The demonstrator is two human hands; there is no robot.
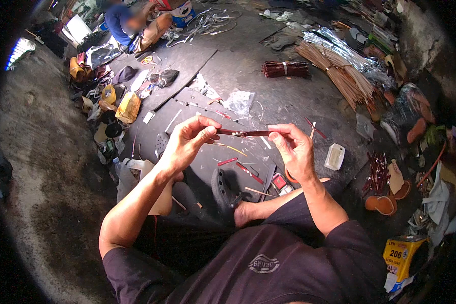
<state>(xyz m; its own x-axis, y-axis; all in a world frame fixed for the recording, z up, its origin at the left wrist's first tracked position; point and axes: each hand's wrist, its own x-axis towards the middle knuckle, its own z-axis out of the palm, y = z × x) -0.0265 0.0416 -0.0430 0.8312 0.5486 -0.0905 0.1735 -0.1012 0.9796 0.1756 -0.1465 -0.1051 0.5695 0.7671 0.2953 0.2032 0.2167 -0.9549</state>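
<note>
A narrow dark brown strap [258,134] is stretched level between my hands, with a small shiny metal piece near its middle. My left hand [186,141] pinches one end between thumb and fingers. The other end is gripped the same way by my right hand [298,154]. Below the strap, short dark red strips [251,173] lie on the dark mat [192,167], near a thin yellowish stick [231,148]. A small red-and-white box [279,181] sits by my bent leg, beside a dark clog [221,188].
To the right are a white tray [335,156], a tied dark red bundle [285,69] and tan strips [334,71]. A yellow tin [403,258] stands lower right. Clutter with a yellow container [128,107] lines the left. Another person [129,28] sits far left.
</note>
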